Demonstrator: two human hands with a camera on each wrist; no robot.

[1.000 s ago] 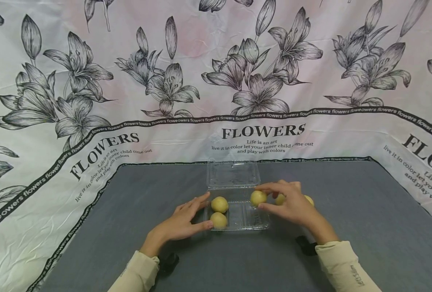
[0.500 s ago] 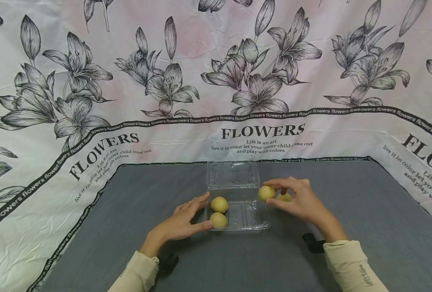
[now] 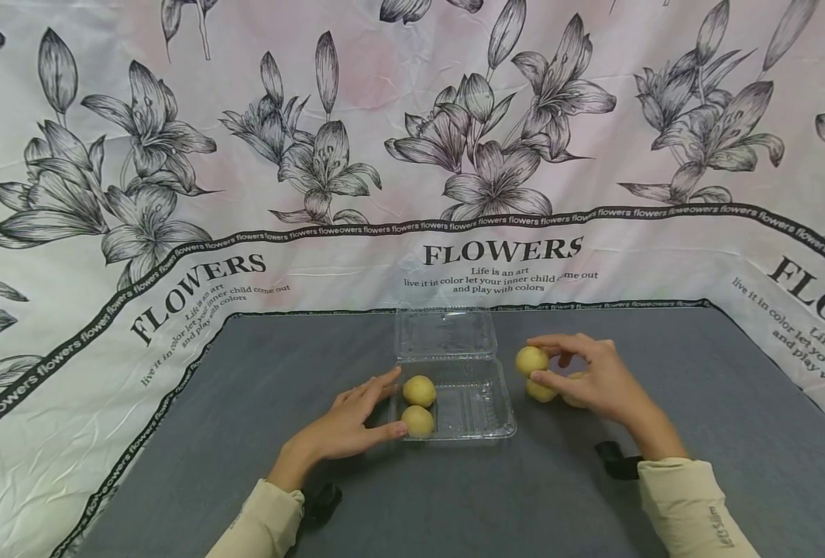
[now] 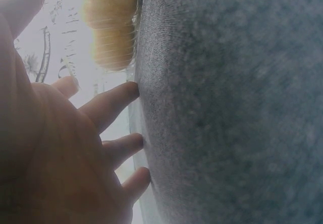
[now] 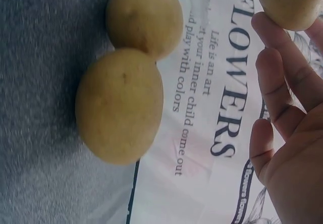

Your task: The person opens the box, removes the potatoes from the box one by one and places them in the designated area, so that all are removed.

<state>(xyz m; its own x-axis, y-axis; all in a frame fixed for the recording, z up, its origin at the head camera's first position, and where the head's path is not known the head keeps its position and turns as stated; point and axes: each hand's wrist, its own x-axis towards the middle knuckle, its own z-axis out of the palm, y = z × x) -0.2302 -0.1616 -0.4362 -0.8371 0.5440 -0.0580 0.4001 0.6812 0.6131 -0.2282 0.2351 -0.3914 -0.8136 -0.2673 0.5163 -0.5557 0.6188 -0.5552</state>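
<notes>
My right hand (image 3: 596, 380) pinches a small round yellow potato (image 3: 531, 361) between thumb and fingers, above the table to the right of the clear plastic clamshell box (image 3: 482, 430). Below that hand lie two more potatoes (image 5: 121, 105) side by side on the table; the hand partly covers them in the head view. Two potatoes (image 3: 419, 391) sit one behind the other in the left part of the box. With fingers spread, my left hand (image 3: 345, 422) rests at the box's left side. In the left wrist view its fingertips (image 4: 132, 89) reach down near the table surface.
The box's hinged lid (image 3: 445, 333) lies folded back towards the rear edge of the grey table (image 3: 300, 349). Behind the table hangs a white cloth (image 3: 356, 271) printed with flowers and lettering. A dark strap piece hangs under each wrist.
My right hand has moved right, carrying the potato from over the box's right edge to beyond it, above the loose potatoes. The left hand stays in place.
</notes>
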